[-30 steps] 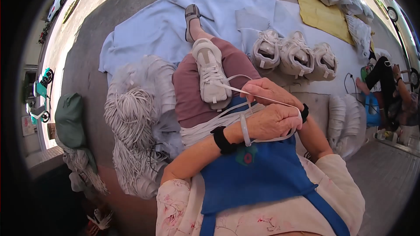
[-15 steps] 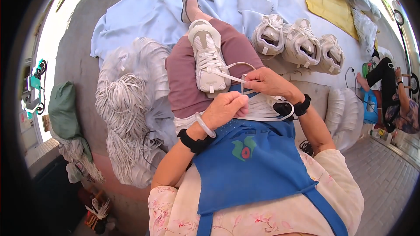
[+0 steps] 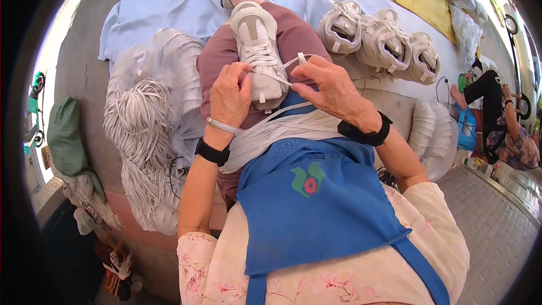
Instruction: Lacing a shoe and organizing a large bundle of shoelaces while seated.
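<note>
A light grey and beige sneaker [image 3: 258,39] lies along my lap, toe pointing away, its heel end toward me. White shoelaces [image 3: 280,81] cross its upper and run out to the right. My left hand [image 3: 231,93] is closed at the sneaker's left edge, thumb and forefinger bent against the collar; its other fingers are partly hidden. To the right of the shoe, my right hand [image 3: 333,87] pinches the shoelace, and a strand loops up above its fingers. A bunch of loose white laces [image 3: 282,130] lies across my lap over a blue apron [image 3: 322,209].
Three laced sneakers [image 3: 384,39] stand in a row on a pale blue cloth [image 3: 158,3] at the right. At left lie a heap of laces [image 3: 141,130] and plastic-wrapped shoe parts [image 3: 175,51]. Another person [image 3: 505,130] sits far right. A green bag [image 3: 68,135] is far left.
My left hand has moved from the lap up to the sneaker's left edge. My right hand has shifted slightly up and still pinches lace. The view has tilted a little.
</note>
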{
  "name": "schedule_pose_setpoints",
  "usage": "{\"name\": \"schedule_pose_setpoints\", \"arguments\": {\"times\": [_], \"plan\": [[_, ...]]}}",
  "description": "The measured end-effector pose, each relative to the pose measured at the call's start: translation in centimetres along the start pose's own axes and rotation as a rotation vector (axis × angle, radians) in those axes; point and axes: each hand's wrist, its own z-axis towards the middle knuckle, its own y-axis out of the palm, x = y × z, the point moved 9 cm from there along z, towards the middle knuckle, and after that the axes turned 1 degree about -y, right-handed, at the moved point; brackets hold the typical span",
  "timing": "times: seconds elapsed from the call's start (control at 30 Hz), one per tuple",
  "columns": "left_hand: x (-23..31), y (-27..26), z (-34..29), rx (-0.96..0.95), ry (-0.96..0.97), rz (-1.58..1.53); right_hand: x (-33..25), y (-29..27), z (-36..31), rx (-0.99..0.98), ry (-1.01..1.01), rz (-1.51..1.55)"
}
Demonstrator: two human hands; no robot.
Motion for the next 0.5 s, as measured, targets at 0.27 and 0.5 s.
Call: {"name": "schedule_pose_setpoints", "arguments": {"times": [0.27,0.5], "plan": [[-0.9,-0.3,-0.1,-0.045,-0.067,-0.048,-0.6,3.5,1.4,-0.031,-0.043,-0.216],[-1.4,0.1,0.2,-0.068,0.008,-0.070,-0.7,3.4,1.7,0.016,-0.045,-0.287]]}}
